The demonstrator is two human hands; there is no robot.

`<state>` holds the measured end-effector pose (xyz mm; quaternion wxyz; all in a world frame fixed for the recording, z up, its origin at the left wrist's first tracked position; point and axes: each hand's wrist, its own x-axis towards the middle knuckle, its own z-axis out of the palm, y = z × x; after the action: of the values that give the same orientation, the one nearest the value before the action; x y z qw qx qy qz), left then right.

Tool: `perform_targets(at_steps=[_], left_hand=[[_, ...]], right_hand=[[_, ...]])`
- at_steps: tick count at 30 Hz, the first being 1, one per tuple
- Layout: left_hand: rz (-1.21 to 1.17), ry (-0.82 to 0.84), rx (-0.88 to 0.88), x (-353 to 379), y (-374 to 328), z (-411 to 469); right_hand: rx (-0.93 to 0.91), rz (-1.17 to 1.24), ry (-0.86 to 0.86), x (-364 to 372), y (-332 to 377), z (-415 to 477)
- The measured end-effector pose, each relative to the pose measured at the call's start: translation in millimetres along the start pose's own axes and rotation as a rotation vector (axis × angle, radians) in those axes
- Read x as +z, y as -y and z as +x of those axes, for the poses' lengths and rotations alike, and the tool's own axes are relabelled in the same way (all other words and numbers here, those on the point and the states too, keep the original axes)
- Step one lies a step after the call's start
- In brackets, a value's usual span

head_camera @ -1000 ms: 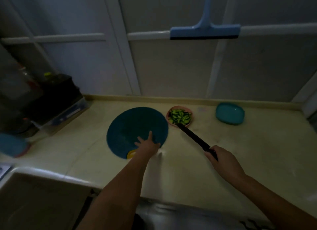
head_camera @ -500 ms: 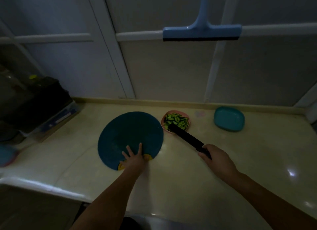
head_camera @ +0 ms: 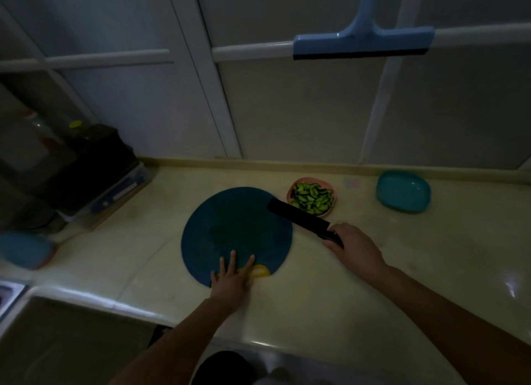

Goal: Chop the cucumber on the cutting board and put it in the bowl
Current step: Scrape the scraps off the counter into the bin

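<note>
The round, dark blue cutting board [head_camera: 235,229] lies flat in the middle of the pale yellow desk [head_camera: 373,284]. It has a yellow grip hole [head_camera: 260,270] at its 6 o'clock edge.

The left hand [head_camera: 231,281] rests on that edge, just beside the yellow hole. Its fingers [head_camera: 232,259] are straight and spread flat on the board. They hold nothing.

The right hand [head_camera: 355,245] is at 3 o'clock from the board. Its fingers are wrapped tight round the handle of a black knife [head_camera: 297,216]. The wide blade points toward 10 o'clock, and its end lies over the board's 2 o'clock edge. I cannot tell if the blade touches the board.

The cucumber pieces [head_camera: 311,199] are cut up small and green. They sit in a little pink bowl [head_camera: 307,180] at 2 o'clock from the board, just behind the blade.

A teal dish [head_camera: 403,192] sits on the desk at 3 o'clock from the bowl, well apart from it. A black box [head_camera: 86,160] stands at 9 o'clock, by the wall. A blue bowl [head_camera: 26,251] is near the desk's left edge, but it is blurry. A light blue squeegee [head_camera: 363,41] hangs high on the wall at 12 o'clock.
</note>
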<state>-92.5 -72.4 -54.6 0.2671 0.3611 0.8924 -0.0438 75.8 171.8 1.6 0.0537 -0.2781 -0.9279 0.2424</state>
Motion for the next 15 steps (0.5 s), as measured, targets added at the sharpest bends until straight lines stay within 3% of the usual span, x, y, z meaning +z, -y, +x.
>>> perform_targets(at_steps=[10, 15], left_hand=[[0.137, 0.051, 0.276, -2, 42, -22], [0.08, 0.081, 0.331, 2, 57, -27]], right_hand=[[-0.009, -0.066, 0.035, 44, 41, 24], [0.024, -0.161, 0.096, 66, 60, 38]])
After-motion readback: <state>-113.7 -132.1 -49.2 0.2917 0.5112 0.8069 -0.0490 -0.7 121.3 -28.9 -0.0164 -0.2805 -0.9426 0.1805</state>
